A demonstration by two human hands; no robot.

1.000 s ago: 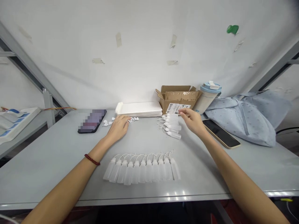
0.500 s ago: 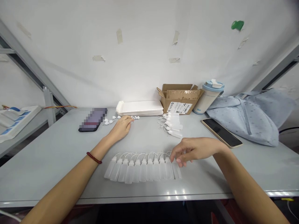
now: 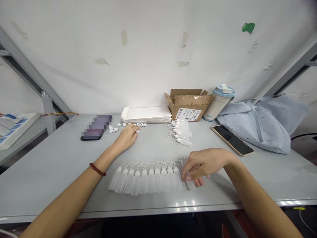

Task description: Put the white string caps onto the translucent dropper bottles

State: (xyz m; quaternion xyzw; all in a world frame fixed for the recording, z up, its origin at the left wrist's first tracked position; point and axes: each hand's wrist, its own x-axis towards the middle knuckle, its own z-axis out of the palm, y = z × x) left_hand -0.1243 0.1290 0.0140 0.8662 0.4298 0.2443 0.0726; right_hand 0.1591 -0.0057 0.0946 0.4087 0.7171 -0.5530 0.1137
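Note:
A row of translucent squeeze bottles (image 3: pixel 150 183) lies near the table's front edge, their caps pointing away from me and thin white tethers looping from the necks. At the row's right end my right hand (image 3: pixel 200 167) has its fingers closed round the upper part of the last bottle (image 3: pixel 190 185). That bottle's neck is hidden behind the fingers. Farther back, my left hand (image 3: pixel 125 137) rests on the table with its fingertips pinched on a small white cap (image 3: pixel 137 131). Several more white caps (image 3: pixel 114 130) are scattered beside and behind this hand.
A second group of bottles (image 3: pixel 183 134) lies before an open cardboard box (image 3: pixel 189 105). White envelopes (image 3: pixel 147 114) are stacked against the wall. One phone (image 3: pixel 96 127) lies left, another (image 3: pixel 232 140) right, near a tumbler (image 3: pixel 218 104) and a pale blue cloth bag (image 3: pixel 257 125).
My right hand has moved slightly toward me and closed on the rightmost bottle, which now sits a little apart from the row. A white cap now shows at my left fingertips.

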